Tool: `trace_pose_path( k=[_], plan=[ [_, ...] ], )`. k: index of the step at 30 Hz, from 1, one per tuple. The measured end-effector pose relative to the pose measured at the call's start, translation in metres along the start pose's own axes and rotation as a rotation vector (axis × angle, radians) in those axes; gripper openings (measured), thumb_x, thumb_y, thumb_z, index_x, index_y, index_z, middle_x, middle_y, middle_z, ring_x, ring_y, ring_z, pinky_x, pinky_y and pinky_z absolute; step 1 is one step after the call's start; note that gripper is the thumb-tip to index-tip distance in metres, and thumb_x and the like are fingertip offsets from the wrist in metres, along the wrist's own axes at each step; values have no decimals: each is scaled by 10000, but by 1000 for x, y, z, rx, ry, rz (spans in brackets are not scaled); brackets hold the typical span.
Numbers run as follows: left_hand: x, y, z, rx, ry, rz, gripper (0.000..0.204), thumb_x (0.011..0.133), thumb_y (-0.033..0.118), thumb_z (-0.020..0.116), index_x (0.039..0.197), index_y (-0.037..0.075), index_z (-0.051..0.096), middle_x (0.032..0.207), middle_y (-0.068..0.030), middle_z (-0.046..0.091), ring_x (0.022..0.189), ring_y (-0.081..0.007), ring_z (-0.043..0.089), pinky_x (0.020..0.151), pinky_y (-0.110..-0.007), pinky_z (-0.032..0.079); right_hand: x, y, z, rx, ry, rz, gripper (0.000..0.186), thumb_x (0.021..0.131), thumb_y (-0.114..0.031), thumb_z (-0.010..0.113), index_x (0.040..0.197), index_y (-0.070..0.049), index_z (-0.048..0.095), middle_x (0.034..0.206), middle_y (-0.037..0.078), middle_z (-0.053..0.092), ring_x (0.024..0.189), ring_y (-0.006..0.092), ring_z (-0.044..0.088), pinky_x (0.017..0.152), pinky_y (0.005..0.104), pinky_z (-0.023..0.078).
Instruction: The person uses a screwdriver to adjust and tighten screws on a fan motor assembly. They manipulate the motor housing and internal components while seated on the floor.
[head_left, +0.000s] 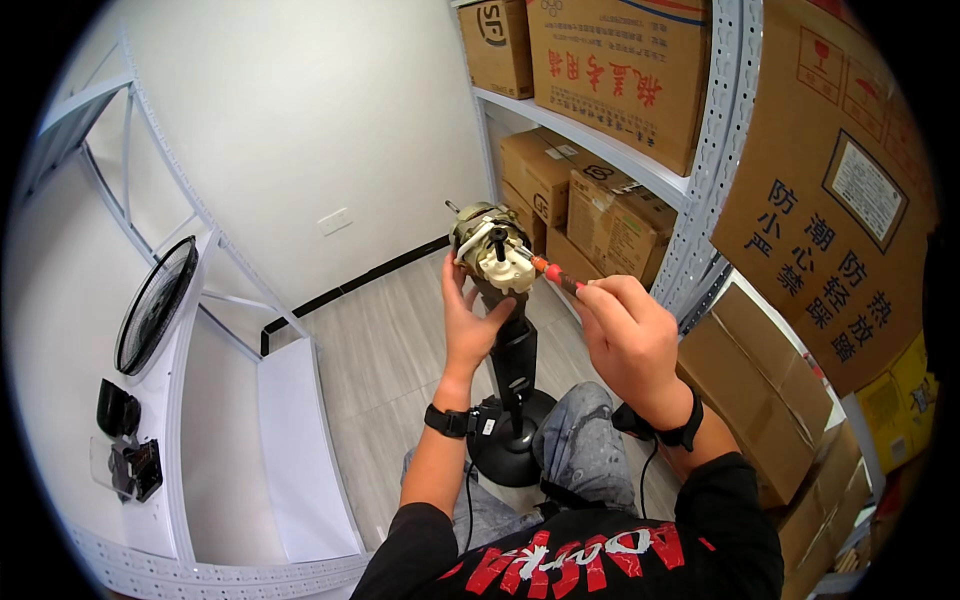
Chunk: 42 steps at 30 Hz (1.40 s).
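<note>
A fan motor (478,226) with a cream plastic gear housing stands uncovered on top of a black pedestal stand (515,362). My left hand (468,325) is closed around its lower left side, thumb beneath the housing and fingers along the edge. Between the fingers of my right hand (632,335) is a screwdriver (562,279) with a red and black handle. Its shaft points left and its tip reaches the right side of the cream housing; the exact contact point is too small to make out. The stand's round black base (490,462) rests on the floor between my legs.
On the left, a white shelf (185,420) carries a round black fan grille (157,305) and small black parts (130,468). Cardboard boxes (620,215) fill the metal rack on the right, with a large carton (815,190) close to my right arm. A white wall (340,110) stands ahead.
</note>
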<state>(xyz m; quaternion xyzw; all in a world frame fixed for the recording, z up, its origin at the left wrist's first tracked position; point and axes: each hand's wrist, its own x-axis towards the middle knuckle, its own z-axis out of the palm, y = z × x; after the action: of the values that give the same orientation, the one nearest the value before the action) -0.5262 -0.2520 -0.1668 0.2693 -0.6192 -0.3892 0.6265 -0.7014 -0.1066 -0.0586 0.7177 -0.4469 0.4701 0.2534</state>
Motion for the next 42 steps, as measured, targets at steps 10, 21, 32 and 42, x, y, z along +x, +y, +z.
trace_pose_path(
  k=[10, 21, 32, 42],
  plan=[
    [1, 3, 0, 5, 3, -27, 1040, 722, 15, 814, 1557, 83, 199, 1543, -148, 324, 1467, -332, 300, 1136, -519, 349, 6, -3, 4, 38, -5, 24, 261, 793, -96, 757, 1028, -76, 645, 744, 66, 509, 571, 259, 560, 514, 368, 456],
    [1, 5, 0, 1, -5, -28, 1042, 726, 1, 806, 1559, 77, 185, 1555, -157, 309, 1471, -337, 298, 1138, -517, 352, 10, -9, -3, 80, -93, 127, 232, 783, -35, 716, 1003, -54, 646, 856, 91, 557, 619, 264, 603, 540, 360, 492],
    [1, 3, 0, 5, 0, -27, 1043, 722, -5, 806, 1557, 80, 185, 1555, -165, 307, 1475, -343, 286, 1139, -526, 349, 3, 0, -4, -57, -75, 65, 211, 800, -41, 717, 1002, -64, 661, 775, 67, 558, 621, 251, 605, 541, 349, 487],
    [1, 6, -1, 1, -7, -36, 1036, 727, 6, 804, 1556, 83, 187, 1562, -158, 299, 1476, -346, 284, 1146, -529, 338, 1, 6, 2, 5, -36, -21, 238, 798, -75, 752, 1017, -57, 661, 824, 79, 544, 634, 262, 591, 547, 365, 478]
  ],
)
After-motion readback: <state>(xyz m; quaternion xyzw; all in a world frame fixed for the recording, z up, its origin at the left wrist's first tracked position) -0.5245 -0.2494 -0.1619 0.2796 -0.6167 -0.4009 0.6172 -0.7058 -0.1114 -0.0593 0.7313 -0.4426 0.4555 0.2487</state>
